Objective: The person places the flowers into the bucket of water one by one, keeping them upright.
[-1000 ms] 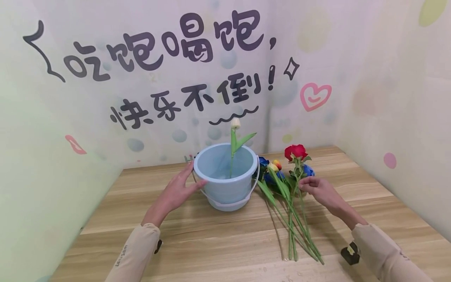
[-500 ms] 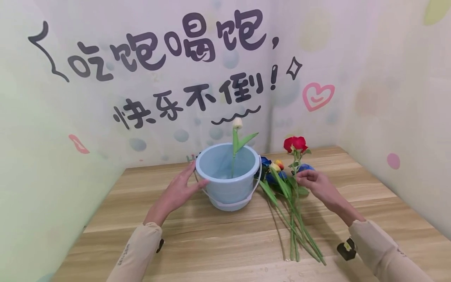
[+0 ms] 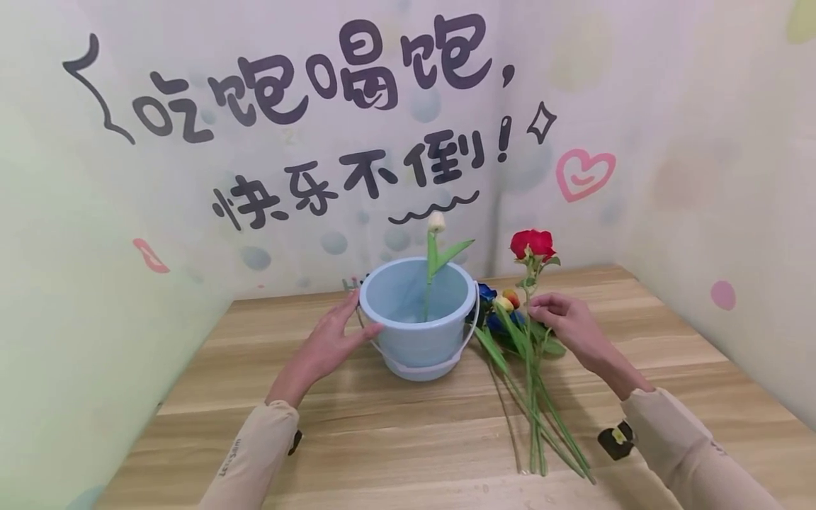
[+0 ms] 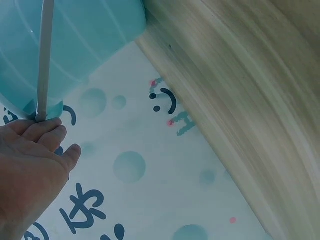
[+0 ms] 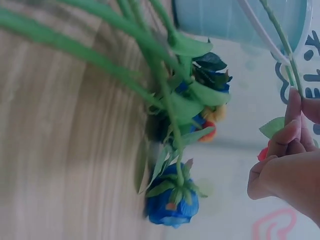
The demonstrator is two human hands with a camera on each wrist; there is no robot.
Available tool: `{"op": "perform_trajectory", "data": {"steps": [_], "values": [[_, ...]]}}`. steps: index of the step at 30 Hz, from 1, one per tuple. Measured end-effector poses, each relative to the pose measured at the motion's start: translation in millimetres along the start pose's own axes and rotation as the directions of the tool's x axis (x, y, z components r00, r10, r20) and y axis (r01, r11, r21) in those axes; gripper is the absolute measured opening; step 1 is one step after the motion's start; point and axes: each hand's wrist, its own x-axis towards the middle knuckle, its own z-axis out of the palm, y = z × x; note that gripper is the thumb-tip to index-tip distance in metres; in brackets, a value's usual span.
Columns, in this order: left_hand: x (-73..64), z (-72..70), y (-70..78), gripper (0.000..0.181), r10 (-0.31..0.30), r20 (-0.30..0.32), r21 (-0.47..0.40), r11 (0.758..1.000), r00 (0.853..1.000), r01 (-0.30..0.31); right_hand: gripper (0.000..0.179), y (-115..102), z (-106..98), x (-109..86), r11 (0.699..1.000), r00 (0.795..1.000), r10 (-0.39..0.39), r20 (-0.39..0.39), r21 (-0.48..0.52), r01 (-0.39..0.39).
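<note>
My right hand point(image 3: 574, 329) pinches the green stem of a red rose point(image 3: 533, 245) between thumb and fingers, bloom upward. In the right wrist view the rose's stem point(image 5: 280, 35) crosses in front of the bucket, and the bloom is mostly hidden behind the hand. A light blue bucket point(image 3: 417, 347) stands upright on the table. Spread along its left rim is my left hand point(image 3: 325, 345), thumb toward the front and fingers straight. Inside the bucket a white tulip point(image 3: 436, 222) leans upright with two green leaves.
Right of the bucket lies a bunch of flowers: a blue rose point(image 5: 172, 207), a yellow-orange tulip point(image 3: 508, 300) and others, their green stems point(image 3: 561, 432) pointing toward the front. The wooden table point(image 3: 382, 439) meets a printed wall curtain point(image 3: 306, 248) at the back.
My right hand has raised the red rose from the bunch and moved it a little left, its stem now more upright. The left hand stays at the bucket's rim.
</note>
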Motion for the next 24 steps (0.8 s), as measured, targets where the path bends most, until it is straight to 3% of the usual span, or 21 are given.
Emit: {"op": "perform_trajectory", "data": {"steps": [13, 24], "values": [[-1.6, -2.1, 1.7, 0.093, -0.023, -0.011, 0.004, 1.0, 1.0, 0.023, 0.03, -34.1, 15.9, 19.0, 0.999, 0.999, -0.042, -0.016, -0.024, 0.042], [-2.9, 1.2, -1.7, 0.094, -0.022, -0.017, 0.0, 1.0, 1.0, 0.022, 0.03, -61.2, 42.0, 40.2, 0.99, 0.995, -0.083, -0.05, 0.113, 0.089]]}}
